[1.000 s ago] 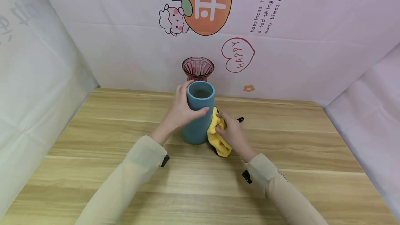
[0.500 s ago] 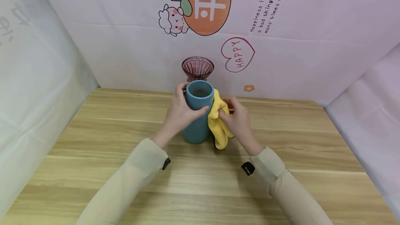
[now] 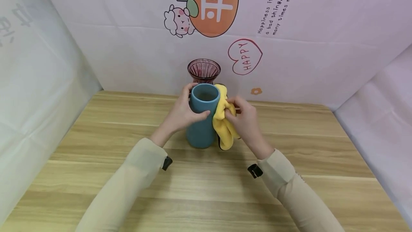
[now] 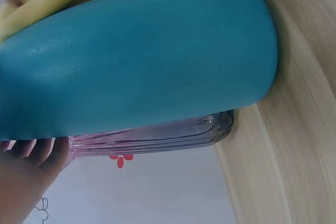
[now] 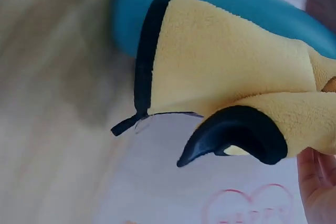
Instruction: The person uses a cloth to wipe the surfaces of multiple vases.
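Observation:
A tall blue vase (image 3: 201,130) stands upright on the table, its mouth facing up. My left hand (image 3: 181,115) grips it near the top from the left, thumb across the front and fingers around the back. On the vase's right side, my right hand (image 3: 246,119) pinches a bunched yellow cloth (image 3: 224,133) that lies along the wall up to the rim. The right wrist view shows the cloth's dark edging (image 5: 148,56) and a small loop at one corner. In the left wrist view the blue vase (image 4: 147,59) fills the middle, with left-hand fingers (image 4: 39,153) behind it.
A pink ribbed glass vase (image 3: 204,69) stands right behind the blue one, its lower part hidden in the head view. Past it hangs a white printed backdrop (image 3: 135,53) at the back edge of the wooden table (image 3: 206,207). White sheets close off both sides.
My right hand has moved up along the blue vase's side with the yellow cloth, whose top now reaches the rim. My left thumb has shifted slightly left on the front.

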Tool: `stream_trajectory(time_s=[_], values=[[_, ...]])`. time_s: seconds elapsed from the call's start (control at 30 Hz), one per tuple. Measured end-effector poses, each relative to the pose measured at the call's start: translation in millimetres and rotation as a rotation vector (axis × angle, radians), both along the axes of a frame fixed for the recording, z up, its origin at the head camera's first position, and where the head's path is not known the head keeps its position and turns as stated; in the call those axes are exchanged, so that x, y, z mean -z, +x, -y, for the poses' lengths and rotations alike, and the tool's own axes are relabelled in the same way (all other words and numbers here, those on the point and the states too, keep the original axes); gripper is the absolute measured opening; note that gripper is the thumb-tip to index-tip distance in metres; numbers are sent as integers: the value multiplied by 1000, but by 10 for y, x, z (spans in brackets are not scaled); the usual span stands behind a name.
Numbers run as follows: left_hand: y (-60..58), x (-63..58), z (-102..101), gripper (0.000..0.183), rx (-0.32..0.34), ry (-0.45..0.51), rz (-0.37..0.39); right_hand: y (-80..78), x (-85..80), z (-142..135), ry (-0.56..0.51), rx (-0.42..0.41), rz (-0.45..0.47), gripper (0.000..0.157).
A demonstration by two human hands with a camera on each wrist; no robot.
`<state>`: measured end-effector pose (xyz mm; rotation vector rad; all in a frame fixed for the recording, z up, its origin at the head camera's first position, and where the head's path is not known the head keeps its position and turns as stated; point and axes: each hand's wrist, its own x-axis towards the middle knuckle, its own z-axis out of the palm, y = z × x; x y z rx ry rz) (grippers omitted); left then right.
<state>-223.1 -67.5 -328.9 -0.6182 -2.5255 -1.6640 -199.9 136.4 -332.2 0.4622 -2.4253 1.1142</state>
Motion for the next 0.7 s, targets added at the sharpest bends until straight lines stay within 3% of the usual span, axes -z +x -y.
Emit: stream_trajectory(time_s=[0.1,0.2,0.33,0.5,0.6,0.7], values=[[3,-5,-3,89,8,-1,12,-1,228,-41,87,4,65,18],[22,0,-27,90,0,3,10,0,490,-80,192,-17,208,20],[87,10,-102,95,-103,-54,6,-1,718,-102,288,-33,364,22],[155,8,-196,99,-263,-111,-13,-6,729,-97,302,-22,336,22],[170,2,-215,97,-294,-77,-45,-18,668,-107,275,-16,299,23],[172,1,-185,93,-281,-45,-57,-34,558,-88,197,-7,241,22]])
